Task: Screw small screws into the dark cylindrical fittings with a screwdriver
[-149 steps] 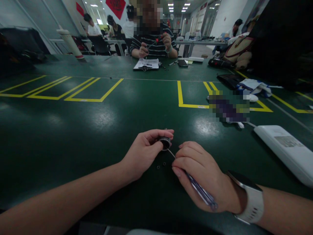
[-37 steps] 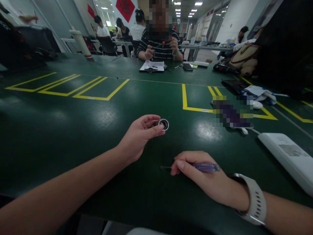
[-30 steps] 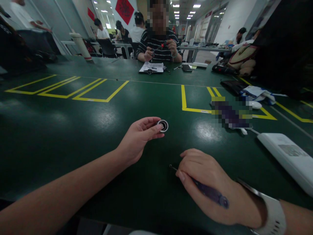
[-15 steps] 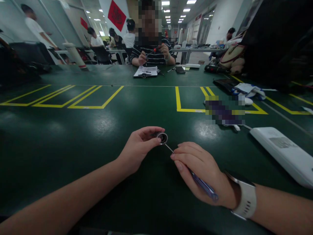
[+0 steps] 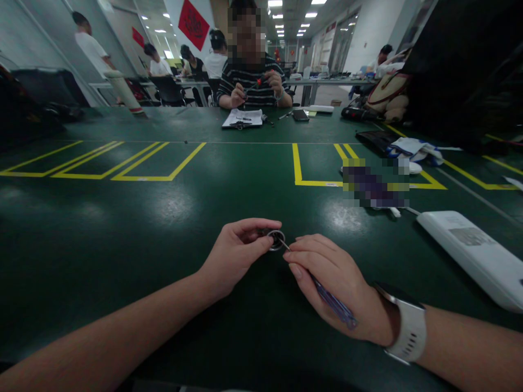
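Observation:
Over the middle of the green table, my left hand [image 5: 241,247] pinches a small round metal part [image 5: 281,246] between thumb and fingers. The part has a silvery ring rim and a dark hollow inside; my fingers cover its left side. My right hand [image 5: 330,283] is closed round a screwdriver [image 5: 335,305] with a clear purplish handle and a thin metal shaft. The shaft points up and left, and its tip reaches into the ring's opening. Exactly what the tip touches in there is too small to tell.
A white power bank-like box [image 5: 469,245] with a cable lies at the right, near a blurred phone-like thing [image 5: 373,185]. Yellow tape [image 5: 151,178] marks the green table [image 5: 102,245]. Across it sits a person [image 5: 253,81] behind a clipboard with papers [image 5: 243,118].
My left hand has moved slightly right and down, and the ring is tilted differently. The screwdriver's tip has gone from the ring's lower rim to inside its opening.

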Available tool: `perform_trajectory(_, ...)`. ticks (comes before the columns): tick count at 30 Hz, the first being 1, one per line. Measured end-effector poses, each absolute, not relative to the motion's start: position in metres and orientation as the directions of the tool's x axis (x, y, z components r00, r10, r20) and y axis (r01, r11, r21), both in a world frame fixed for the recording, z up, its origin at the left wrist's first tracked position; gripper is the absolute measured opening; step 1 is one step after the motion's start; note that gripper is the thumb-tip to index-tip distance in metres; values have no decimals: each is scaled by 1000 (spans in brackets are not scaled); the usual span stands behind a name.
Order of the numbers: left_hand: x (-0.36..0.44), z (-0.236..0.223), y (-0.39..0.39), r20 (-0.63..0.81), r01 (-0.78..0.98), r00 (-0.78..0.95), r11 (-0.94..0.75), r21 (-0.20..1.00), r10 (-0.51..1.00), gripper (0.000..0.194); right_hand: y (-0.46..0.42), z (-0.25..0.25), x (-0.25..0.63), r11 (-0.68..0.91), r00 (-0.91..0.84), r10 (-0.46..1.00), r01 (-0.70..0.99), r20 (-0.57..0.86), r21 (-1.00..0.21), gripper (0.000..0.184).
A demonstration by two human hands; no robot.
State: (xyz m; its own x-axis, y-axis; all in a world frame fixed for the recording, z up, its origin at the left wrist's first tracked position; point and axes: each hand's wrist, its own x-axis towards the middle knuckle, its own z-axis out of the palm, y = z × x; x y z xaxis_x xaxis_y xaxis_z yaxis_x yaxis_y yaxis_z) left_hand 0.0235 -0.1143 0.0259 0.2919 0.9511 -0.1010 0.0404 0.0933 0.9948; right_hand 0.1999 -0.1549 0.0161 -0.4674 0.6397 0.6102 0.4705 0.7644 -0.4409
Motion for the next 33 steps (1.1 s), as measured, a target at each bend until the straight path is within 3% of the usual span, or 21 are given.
perform_trajectory(27, 28, 28, -116, -25, 94, 225, 3, 996, 974, 18, -158, 18, 197, 770, -497, 627, 510, 600, -383, 14)
perform_trajectory(33, 27, 29, -114, -28, 110, 231, 2, 994, 972, 16, -157, 18, 198, 753, -492, 656, 477, 572, -454, 14)
